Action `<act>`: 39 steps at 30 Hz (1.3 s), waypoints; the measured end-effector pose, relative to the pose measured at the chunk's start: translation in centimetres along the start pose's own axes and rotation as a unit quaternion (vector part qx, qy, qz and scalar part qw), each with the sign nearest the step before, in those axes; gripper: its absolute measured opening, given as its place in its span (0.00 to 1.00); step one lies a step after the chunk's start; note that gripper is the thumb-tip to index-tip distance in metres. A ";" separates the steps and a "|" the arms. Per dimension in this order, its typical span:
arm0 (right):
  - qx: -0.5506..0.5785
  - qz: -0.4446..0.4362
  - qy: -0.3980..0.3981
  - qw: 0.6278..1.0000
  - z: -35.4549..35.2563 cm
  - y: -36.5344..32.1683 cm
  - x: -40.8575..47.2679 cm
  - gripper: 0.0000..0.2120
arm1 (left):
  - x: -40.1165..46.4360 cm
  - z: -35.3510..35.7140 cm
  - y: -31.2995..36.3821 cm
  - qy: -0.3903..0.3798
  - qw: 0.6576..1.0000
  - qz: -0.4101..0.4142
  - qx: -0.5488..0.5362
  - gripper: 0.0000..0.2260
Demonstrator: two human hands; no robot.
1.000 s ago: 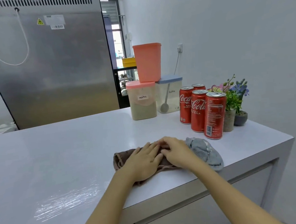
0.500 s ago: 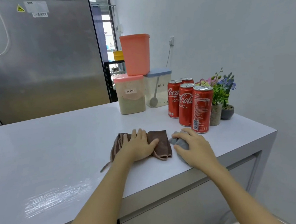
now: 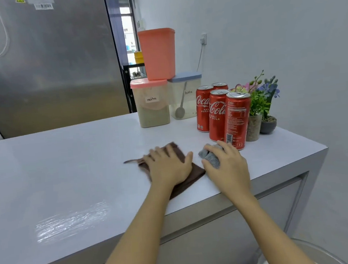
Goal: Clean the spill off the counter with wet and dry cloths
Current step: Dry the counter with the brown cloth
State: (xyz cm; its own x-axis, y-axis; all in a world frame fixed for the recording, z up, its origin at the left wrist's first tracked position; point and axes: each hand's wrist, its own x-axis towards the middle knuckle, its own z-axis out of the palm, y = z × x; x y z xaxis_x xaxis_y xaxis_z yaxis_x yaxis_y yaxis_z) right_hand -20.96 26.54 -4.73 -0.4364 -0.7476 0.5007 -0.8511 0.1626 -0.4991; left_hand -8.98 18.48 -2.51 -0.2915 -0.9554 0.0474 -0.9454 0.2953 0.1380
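Observation:
A brown cloth [image 3: 194, 172] lies flat on the white counter [image 3: 66, 167], near its front edge. My left hand [image 3: 169, 166] presses flat on it with fingers spread. Just to the right, my right hand [image 3: 227, 165] is closed over a bunched grey cloth [image 3: 210, 157], which sits right beside the nearest red can. A wet, shiny patch [image 3: 71, 221] shows on the counter to the front left of both cloths.
Several red cola cans [image 3: 218, 114] stand behind my right hand, with two small potted plants [image 3: 260, 110] beside them. Behind those stand labelled containers [image 3: 152, 104] with a salmon-pink tub [image 3: 158, 53] stacked on top. The counter's right edge [image 3: 319, 149] is close.
My hands have come apart: the right moved off the brown cloth onto the grey cloth and bunched it up. The left stays on the brown cloth, which has shifted and turned.

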 end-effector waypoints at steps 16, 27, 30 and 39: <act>-0.008 -0.122 0.056 0.991 -2.1 -5.1 0.0 0.19 | -2.2 0.2 -5.2 0.003 0.996 0.092 -0.009 0.24; 0.197 -0.123 -0.169 0.958 3.8 -11.8 -2.0 0.15 | -2.2 -2.3 -19.7 0.038 0.997 -0.068 0.022 0.23; 0.230 -0.120 -0.187 0.948 4.7 -14.0 -2.6 0.16 | -3.2 -1.4 -16.0 0.038 0.999 0.011 -0.002 0.22; 0.294 -0.080 -0.223 0.926 5.9 -15.3 -3.6 0.16 | -7.1 -3.4 -26.5 0.045 0.993 -0.110 0.027 0.24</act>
State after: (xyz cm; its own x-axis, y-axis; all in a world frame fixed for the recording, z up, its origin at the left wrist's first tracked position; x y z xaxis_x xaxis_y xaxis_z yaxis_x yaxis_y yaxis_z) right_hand -4.65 22.90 -3.06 -0.0433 -0.9444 0.3259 -0.5313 -0.2545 -0.8080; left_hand 18.61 17.45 -3.09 -0.0658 -0.9917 0.1104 -0.9919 0.0771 0.1014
